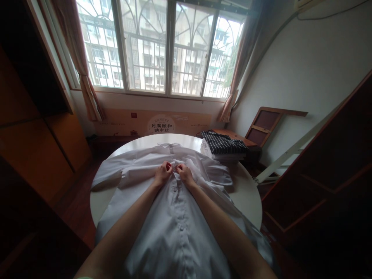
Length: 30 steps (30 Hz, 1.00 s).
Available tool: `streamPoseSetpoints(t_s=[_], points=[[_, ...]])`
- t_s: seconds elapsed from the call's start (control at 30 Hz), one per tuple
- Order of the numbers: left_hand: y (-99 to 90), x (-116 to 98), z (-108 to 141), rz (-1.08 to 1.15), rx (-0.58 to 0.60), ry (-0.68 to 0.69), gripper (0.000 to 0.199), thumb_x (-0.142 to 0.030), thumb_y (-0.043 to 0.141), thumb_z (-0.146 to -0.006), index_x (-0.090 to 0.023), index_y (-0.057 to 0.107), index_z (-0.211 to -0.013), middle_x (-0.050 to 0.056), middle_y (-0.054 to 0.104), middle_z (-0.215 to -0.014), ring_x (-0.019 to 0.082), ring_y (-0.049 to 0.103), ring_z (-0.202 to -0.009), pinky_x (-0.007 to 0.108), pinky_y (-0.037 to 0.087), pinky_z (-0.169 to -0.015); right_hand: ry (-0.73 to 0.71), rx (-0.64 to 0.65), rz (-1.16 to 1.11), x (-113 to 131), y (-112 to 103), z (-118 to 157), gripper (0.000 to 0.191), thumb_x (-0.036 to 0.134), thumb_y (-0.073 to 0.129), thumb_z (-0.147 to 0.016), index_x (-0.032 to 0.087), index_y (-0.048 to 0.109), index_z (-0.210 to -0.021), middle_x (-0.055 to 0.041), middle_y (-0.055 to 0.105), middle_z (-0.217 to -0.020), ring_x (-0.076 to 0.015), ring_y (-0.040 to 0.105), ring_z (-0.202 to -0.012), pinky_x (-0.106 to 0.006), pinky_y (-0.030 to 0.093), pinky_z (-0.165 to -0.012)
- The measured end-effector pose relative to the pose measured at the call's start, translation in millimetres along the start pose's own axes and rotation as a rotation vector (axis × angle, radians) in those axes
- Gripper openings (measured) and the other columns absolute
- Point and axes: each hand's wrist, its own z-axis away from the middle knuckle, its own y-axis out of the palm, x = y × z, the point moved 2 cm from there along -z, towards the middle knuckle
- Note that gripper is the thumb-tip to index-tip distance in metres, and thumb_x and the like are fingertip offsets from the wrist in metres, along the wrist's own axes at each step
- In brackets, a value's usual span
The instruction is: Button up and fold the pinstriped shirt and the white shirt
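Observation:
A white button-up shirt (145, 228) lies spread front side up over a round white table, its collar toward the window and its lower part reaching down toward me. My left hand (164, 172) pinches the cloth at the front opening, high on the chest. Close by on the right, my right hand (185, 173) also pinches the shirt's front edge. A small gap separates the two hands. Buttons run down the placket below them. Whether a button sits between my fingertips is too small to make out.
The round table (247, 193) shows its bare rim at the right. On its far right stands a stack of folded clothes, a black-and-white striped garment (223, 143) on top. Behind it is a wooden chair (264, 126). A barred window (145, 50) fills the far wall.

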Motion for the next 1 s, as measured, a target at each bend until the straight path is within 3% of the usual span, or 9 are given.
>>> streamPoseSetpoints(t_s=[0.3, 0.6, 1.0], points=[[2.9, 1, -1, -0.074, 0.055, 0.067, 0.020, -0.035, 0.051, -0.076, -0.016, 0.060, -0.074, 0.005, 0.064, -0.071, 0.017, 0.056, -0.068, 0.026, 0.039, -0.063, 0.037, -0.108, -0.113, -1, -7, 4, 0.015, 0.019, 0.044, -0.073, 0.017, 0.059, -0.075, -0.0009, 0.061, -0.065, -0.0149, 0.057, -0.064, -0.026, 0.044, -0.065], [-2.3, 3, -1, 0.226, 0.111, 0.118, 0.016, -0.027, 0.051, -0.073, -0.014, 0.061, -0.073, 0.003, 0.064, -0.070, 0.015, 0.056, -0.066, 0.024, 0.042, -0.062, -0.032, -0.068, -0.086, 0, -5, 4, 0.014, 0.018, 0.046, -0.071, 0.017, 0.060, -0.072, -0.0005, 0.062, -0.065, -0.0149, 0.057, -0.065, -0.027, 0.044, -0.068], [-0.1, 7, -3, 0.335, 0.120, 0.108, 0.021, -0.034, 0.053, -0.071, -0.015, 0.063, -0.074, 0.003, 0.067, -0.072, 0.016, 0.060, -0.070, 0.025, 0.046, -0.064, -0.154, -0.074, 0.082, 11, -5, 13, 0.008, 0.023, 0.055, -0.069, 0.020, 0.060, -0.073, -0.0011, 0.064, -0.073, -0.0151, 0.059, -0.070, -0.027, 0.046, -0.070]])
